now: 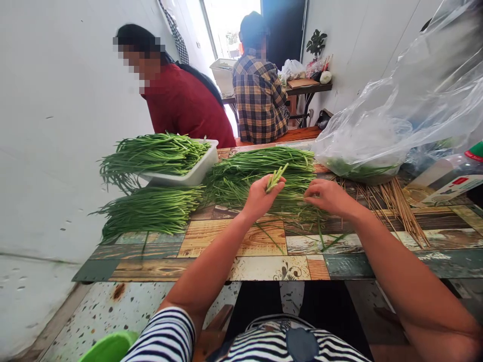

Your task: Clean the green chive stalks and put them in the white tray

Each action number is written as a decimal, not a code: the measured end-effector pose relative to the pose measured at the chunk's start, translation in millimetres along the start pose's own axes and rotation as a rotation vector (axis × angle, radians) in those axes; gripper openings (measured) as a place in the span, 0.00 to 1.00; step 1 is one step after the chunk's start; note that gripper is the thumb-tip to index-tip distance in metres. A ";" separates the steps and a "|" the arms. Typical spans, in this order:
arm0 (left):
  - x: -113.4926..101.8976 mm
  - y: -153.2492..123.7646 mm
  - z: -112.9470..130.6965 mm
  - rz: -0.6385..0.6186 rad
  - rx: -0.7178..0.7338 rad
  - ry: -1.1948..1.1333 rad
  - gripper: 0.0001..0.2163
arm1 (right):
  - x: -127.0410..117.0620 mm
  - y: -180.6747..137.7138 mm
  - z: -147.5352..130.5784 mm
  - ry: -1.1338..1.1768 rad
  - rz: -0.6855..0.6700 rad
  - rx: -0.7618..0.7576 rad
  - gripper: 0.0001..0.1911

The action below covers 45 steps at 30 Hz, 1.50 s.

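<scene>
My left hand (261, 195) is closed around a small bunch of garlic chives (277, 177), their pale cut ends sticking up past the thumb. Close by on the right, my right hand (324, 196) has its fingers pinched together at the right end of the large chive pile (260, 163). Whatever lies between those fingertips is too small to make out. The pile spreads across the table behind and beneath both hands. At the left, a neater chive stack (154, 208) lies on the tabletop, and more chives (162, 153) heap over a white plastic tub (206, 163).
Loose blades litter the patterned table (234, 236). To the right are thin wooden sticks (402, 206), a clear plastic bag (362, 146) with greens and a bottle (449, 176) with a green and red cap. Two people (260, 95) sit beyond the table. A green basin (109, 347) stands below left.
</scene>
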<state>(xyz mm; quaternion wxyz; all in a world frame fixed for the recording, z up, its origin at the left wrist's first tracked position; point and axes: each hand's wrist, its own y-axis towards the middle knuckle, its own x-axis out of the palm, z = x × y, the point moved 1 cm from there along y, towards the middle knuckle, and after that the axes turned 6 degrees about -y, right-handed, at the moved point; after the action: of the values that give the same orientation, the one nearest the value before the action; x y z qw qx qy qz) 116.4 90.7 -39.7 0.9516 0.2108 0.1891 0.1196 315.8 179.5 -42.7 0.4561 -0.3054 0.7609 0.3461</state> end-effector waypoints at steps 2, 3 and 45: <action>1.4 -0.6 0.1 -0.048 0.056 0.076 0.10 | -9.2 -1.8 -8.2 0.208 0.067 -0.021 0.09; 2.4 -1.1 0.3 -0.087 0.080 0.107 0.09 | -12.6 -2.4 -12.6 0.285 0.087 -0.009 0.10; 10.4 -1.9 -0.5 -0.222 -0.057 0.312 0.09 | -27.2 -6.5 -9.7 -0.029 0.086 0.081 0.16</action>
<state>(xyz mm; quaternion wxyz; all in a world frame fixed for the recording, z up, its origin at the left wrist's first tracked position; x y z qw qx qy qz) 125.8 92.3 -44.2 0.9237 0.1404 0.3529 0.0503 327.0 172.0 -16.3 0.4638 -0.2485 0.7801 0.3386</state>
